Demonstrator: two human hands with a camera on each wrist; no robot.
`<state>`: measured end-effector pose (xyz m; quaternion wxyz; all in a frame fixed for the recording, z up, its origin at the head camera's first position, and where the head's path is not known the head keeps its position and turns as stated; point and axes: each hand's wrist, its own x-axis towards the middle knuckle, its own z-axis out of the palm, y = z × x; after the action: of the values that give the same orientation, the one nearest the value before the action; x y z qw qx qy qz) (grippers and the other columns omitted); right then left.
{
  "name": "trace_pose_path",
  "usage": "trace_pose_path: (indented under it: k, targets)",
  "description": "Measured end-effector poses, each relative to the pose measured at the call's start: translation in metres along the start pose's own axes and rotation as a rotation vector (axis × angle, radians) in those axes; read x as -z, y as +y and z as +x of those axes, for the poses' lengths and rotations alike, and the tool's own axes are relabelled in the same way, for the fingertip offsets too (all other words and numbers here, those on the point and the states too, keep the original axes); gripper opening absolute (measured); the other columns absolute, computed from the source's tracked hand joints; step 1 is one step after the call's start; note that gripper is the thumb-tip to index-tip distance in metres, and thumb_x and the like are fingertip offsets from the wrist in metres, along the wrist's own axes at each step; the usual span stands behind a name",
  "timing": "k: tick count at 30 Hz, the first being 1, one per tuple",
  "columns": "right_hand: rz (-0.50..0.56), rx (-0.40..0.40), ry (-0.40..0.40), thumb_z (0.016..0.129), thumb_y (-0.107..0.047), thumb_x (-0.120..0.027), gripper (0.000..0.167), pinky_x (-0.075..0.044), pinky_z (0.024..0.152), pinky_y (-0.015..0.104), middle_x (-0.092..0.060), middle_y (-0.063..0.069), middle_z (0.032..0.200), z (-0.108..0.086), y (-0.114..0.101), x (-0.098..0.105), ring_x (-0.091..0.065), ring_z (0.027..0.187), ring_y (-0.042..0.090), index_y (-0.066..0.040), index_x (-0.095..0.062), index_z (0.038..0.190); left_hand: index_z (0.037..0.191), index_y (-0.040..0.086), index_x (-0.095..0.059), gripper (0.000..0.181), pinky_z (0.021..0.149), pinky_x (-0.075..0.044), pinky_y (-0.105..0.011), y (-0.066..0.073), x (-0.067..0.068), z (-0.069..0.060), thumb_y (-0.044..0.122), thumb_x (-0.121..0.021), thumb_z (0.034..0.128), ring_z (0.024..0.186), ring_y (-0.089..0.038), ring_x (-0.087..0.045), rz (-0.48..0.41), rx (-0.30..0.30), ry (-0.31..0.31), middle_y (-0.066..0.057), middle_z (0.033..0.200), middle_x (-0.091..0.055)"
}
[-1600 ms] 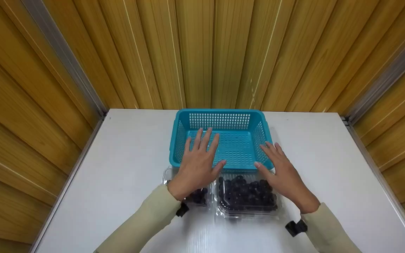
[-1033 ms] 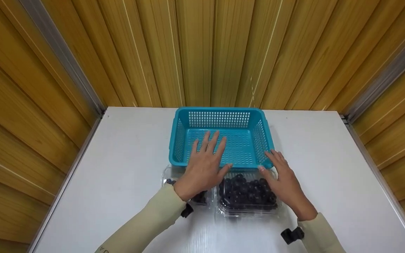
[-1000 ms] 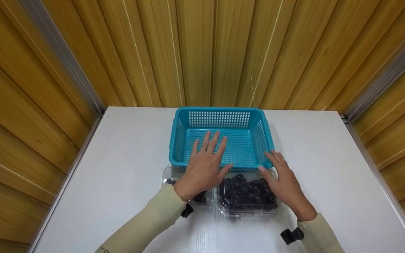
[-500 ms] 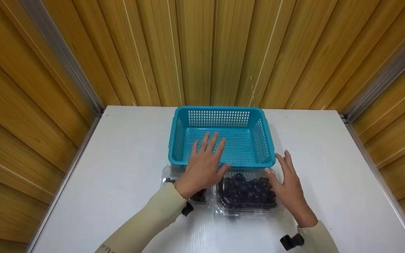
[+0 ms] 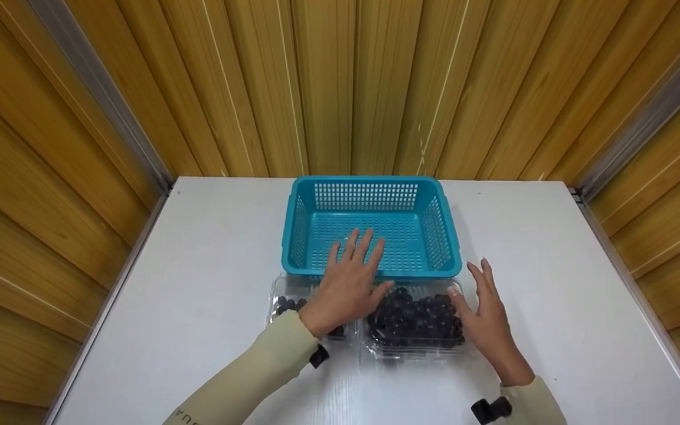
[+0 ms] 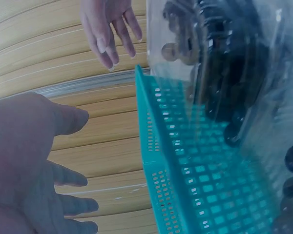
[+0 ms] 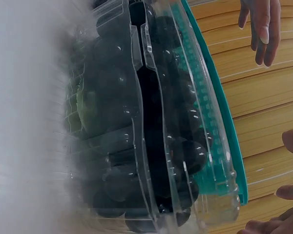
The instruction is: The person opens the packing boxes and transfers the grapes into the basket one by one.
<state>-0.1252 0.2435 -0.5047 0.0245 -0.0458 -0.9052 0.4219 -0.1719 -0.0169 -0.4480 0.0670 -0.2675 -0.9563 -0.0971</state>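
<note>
While the left hand (image 5: 347, 288) hovers partly over the basket (image 5: 399, 230), the right hand (image 5: 485, 319), near grapes (image 5: 414, 319), matches its wide grip.

A white table (image 5: 228, 260) bears a rectangular teal plastic basket (image 5: 399, 221) and, at its five and seven o'clock, clear plastic grape boxes (image 5: 414, 342).

two grape boxes (image 5: 411, 349) (clear) sit beside a basket (image 5: 422, 274).
</note>
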Motion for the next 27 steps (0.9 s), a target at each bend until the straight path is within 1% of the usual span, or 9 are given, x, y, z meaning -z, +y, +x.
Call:
trace_pose_path:
  k: [4, 7, 10, 15, 17, 22, 27]
  targets:
    - [0.013, -0.009, 0.000, 0.097, -0.051, -0.048, 0.076, -0.026, 0.112, 0.060, 0.008, 0.008, 0.164, -0.001, 0.003, -0.001, -0.014, 0.148, 0.042, -0.014, -0.016, 0.155, 0.152, 0.014, -0.029, 0.073, 0.114, -0.025, -0.061, 0.001, -0.005, -0.003, 0.053, -0.051, 0.0946, 0.149, -0.035, -0.019, -0.004, -0.013, -0.001, -0.012, 0.160, -0.024]
    - [0.020, -0.013, -0.003, 0.097, -0.050, -0.048, 0.075, -0.026, 0.112, 0.059, 0.007, 0.009, 0.164, -0.002, 0.006, -0.002, -0.016, 0.147, 0.042, -0.014, -0.016, 0.155, 0.153, 0.016, -0.027, 0.073, 0.114, -0.024, -0.060, 0.002, -0.006, -0.004, 0.054, -0.050, 0.0949, 0.149, -0.034, -0.018, 0.008, -0.011, -0.010, -0.011, 0.161, -0.023]
    - [0.034, -0.008, -0.003, 0.097, -0.048, -0.048, 0.074, -0.027, 0.113, 0.058, 0.006, 0.011, 0.164, -0.003, 0.010, -0.004, -0.016, 0.148, 0.042, -0.012, -0.017, 0.155, 0.153, 0.016, -0.027, 0.073, 0.114, -0.025, -0.060, 0.004, -0.008, -0.004, 0.055, -0.047, 0.0956, 0.150, -0.033, -0.017, 0.014, -0.022, -0.019, -0.011, 0.161, -0.022]
    - [0.057, -0.010, -0.008, 0.097, -0.049, -0.048, 0.075, -0.025, 0.115, 0.055, 0.005, 0.010, 0.164, -0.005, 0.014, -0.006, -0.014, 0.149, 0.038, -0.012, -0.016, 0.155, 0.152, 0.014, -0.029, 0.072, 0.112, -0.028, -0.061, 0.007, -0.013, -0.004, 0.053, -0.049, 0.0955, 0.148, -0.034, -0.022, 0.007, -0.057, 0.009, -0.013, 0.159, -0.027]
    - [0.066, -0.017, -0.014, 0.098, -0.048, -0.048, 0.075, -0.025, 0.115, 0.054, 0.004, 0.010, 0.164, -0.006, 0.015, -0.006, -0.015, 0.149, 0.037, -0.012, -0.016, 0.155, 0.152, 0.014, -0.030, 0.071, 0.112, -0.028, -0.060, 0.008, -0.015, -0.005, 0.053, -0.049, 0.0956, 0.148, -0.034, -0.023, 0.011, -0.069, 0.010, -0.012, 0.159, -0.027]
    - [0.077, -0.025, -0.021, 0.099, -0.044, -0.049, 0.072, -0.027, 0.115, 0.052, 0.001, 0.011, 0.164, -0.008, 0.016, -0.007, -0.019, 0.148, 0.038, -0.014, -0.016, 0.155, 0.153, 0.016, -0.029, 0.070, 0.112, -0.028, -0.060, 0.010, -0.022, -0.008, 0.053, -0.047, 0.0966, 0.148, -0.034, -0.023, 0.020, -0.094, -0.023, -0.012, 0.159, -0.027]
    - [0.081, -0.028, -0.021, 0.099, -0.043, -0.049, 0.072, -0.028, 0.114, 0.053, 0.001, 0.012, 0.164, -0.010, 0.017, -0.008, -0.020, 0.147, 0.040, -0.014, -0.015, 0.155, 0.153, 0.016, -0.028, 0.069, 0.113, -0.028, -0.059, 0.013, -0.026, -0.010, 0.053, -0.046, 0.0969, 0.148, -0.033, -0.023, 0.023, -0.114, -0.046, -0.012, 0.159, -0.027]
